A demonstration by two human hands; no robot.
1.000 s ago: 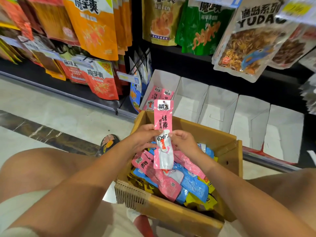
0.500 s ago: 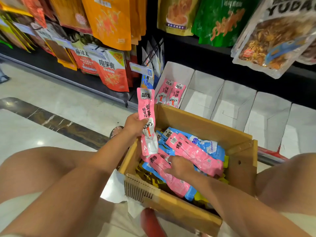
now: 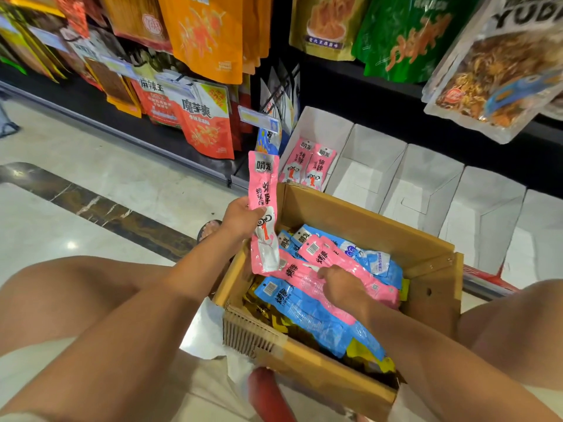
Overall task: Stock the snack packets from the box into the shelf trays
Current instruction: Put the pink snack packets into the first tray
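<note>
My left hand (image 3: 240, 217) grips a long pink snack packet (image 3: 263, 190) upright over the left rim of the cardboard box (image 3: 335, 370). My right hand (image 3: 342, 284) reaches down into the box, its fingers curled on a pink packet (image 3: 359, 263) that lies on the pile of pink, blue and yellow packets. A row of white shelf trays stands behind the box. The leftmost tray (image 3: 323, 123) holds two pink packets (image 3: 310, 164); the tray beside it (image 3: 371, 166) holds nothing.
More white trays (image 3: 484, 214) run off to the right on the low shelf. Hanging snack bags (image 3: 207, 35) fill the racks above and to the left. My bent knees (image 3: 70, 287) flank the box, and the tiled floor (image 3: 91, 166) lies to the left.
My right hand let go of the upright pink packet and dropped into the box onto another pink one. My left hand carried its packet left, over the box's rim.
</note>
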